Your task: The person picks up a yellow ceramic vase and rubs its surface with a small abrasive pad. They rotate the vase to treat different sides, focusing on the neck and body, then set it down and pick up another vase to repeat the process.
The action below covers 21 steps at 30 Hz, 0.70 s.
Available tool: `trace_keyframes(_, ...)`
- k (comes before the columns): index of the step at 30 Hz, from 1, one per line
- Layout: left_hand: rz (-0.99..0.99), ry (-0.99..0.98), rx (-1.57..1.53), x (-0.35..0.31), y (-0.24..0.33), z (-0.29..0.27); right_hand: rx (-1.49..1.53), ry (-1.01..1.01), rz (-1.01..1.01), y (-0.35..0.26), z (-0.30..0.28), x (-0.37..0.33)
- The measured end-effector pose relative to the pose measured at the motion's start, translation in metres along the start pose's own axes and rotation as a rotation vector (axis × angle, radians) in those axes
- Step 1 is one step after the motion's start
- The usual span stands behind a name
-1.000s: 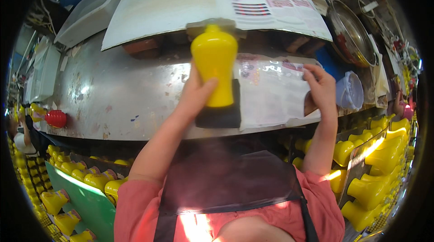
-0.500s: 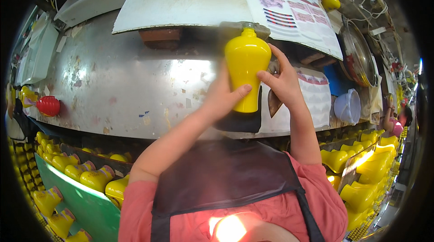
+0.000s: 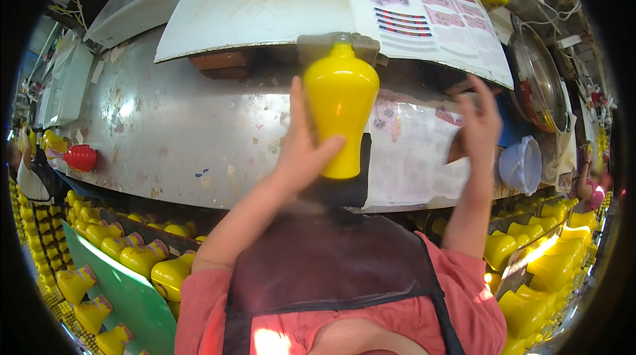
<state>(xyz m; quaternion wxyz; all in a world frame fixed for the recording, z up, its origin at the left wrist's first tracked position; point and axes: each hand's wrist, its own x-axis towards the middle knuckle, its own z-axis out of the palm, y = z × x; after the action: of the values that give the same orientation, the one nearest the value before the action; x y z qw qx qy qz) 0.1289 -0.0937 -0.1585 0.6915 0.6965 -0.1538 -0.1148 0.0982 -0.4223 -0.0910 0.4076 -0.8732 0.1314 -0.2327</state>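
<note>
A glossy yellow vase (image 3: 341, 110) lies in front of me, its narrow neck pointing away and its mouth against a greyish rest (image 3: 311, 48) at the board's edge. My left hand (image 3: 303, 146) grips its left side, thumb across the lower body and fingers along the flank. My right hand (image 3: 478, 123) is off the vase, to its right above the decal sheets, and smeared by motion. A brown, pointed flat piece (image 3: 457, 147) shows at its palm and seems held there. Under the vase's base lies a black cloth (image 3: 341, 190).
Printed decal sheets (image 3: 414, 176) cover the metal table (image 3: 165, 123) at right. A raised white board (image 3: 258, 3) bears more sheets. A pale blue bucket (image 3: 520, 166), a large round metal pan (image 3: 538, 80) and a red object (image 3: 81, 157) stand about. Several yellow vases (image 3: 142, 259) line both sides.
My right hand has let go of the vase and moved right, the brown piece moving with it. The vase sits slightly further left in the view, still in my left hand.
</note>
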Motion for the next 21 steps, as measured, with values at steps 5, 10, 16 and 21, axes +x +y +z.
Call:
trace_keyframes(5, -0.03, -0.053, 0.029, 0.005, 0.007, -0.006, -0.995, 0.324, 0.299, 0.076, -0.148, 0.008)
trace_keyframes(10, -0.09, 0.033, -0.125, 0.009, 0.012, -0.002, -1.075, 0.064, 0.531, 0.14, -0.212, -0.001)
trace_keyframes(16, -0.159, -0.075, -0.33, 0.01, 0.019, -0.006, -1.068, -0.053, 0.62, 0.158, -0.208, -0.003)
trace_keyframes(21, -0.1, 0.018, -0.196, 0.007, 0.011, 0.002, -1.109, -0.168, 0.682, 0.151, -0.205, -0.001)
